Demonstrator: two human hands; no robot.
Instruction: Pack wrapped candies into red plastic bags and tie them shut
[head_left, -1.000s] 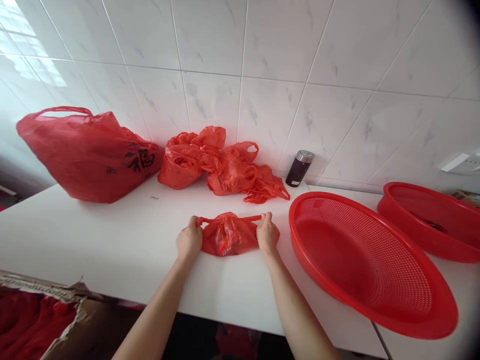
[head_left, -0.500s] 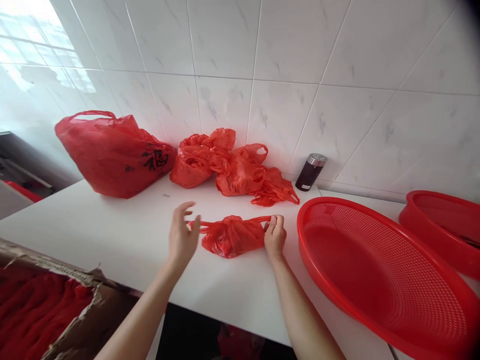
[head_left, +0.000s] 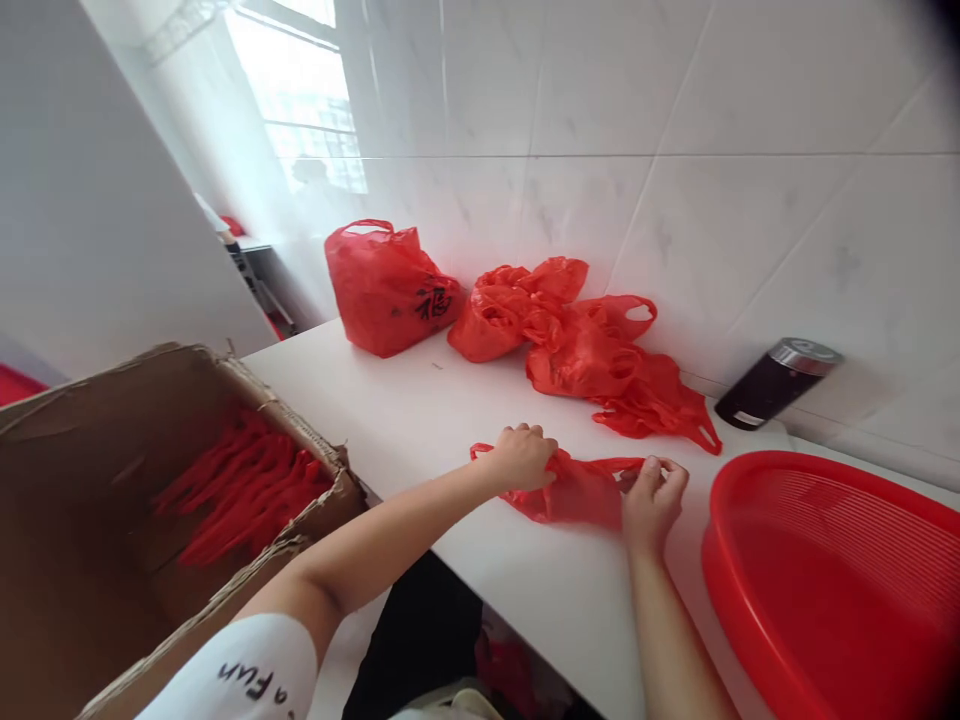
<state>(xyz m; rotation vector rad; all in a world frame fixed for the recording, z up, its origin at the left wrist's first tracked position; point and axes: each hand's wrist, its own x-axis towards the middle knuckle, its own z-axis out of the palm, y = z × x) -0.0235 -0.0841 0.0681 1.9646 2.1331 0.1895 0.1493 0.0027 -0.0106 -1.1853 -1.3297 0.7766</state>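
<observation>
Your white table (head_left: 375,400) runs along a glossy tiled wall (head_left: 585,100) with grey veins, where a bright, barred window pattern shows on the left. The small red bag (head_left: 581,495) lies near the table's front edge, between your hands. Your right hand (head_left: 654,505) has its thumb and fingers pinched together on the handle at the bag's right end. Your left hand (head_left: 521,458) lies over the bag's left part with the fingers bent down; whether they grip the plastic, you cannot tell from here. Behind, against the wall, a full red bag with black lettering (head_left: 382,295) stands at the left, then a row of crumpled red bags (head_left: 574,360) touching one another. Farther right a dark bottle (head_left: 769,388) with a silver lid stands near the wall, and a big red basket (head_left: 721,490) with a pierced side sits near your right forearm, cut off by the picture's edge. At your left, beside the table, is an open cardboard box (head_left: 75,520) with torn edges and soft red items (head_left: 247,490) inside. Beyond it rises a plain grey panel (head_left: 112,200). Your white sleeve (head_left: 247,670) shows dark lettering.
</observation>
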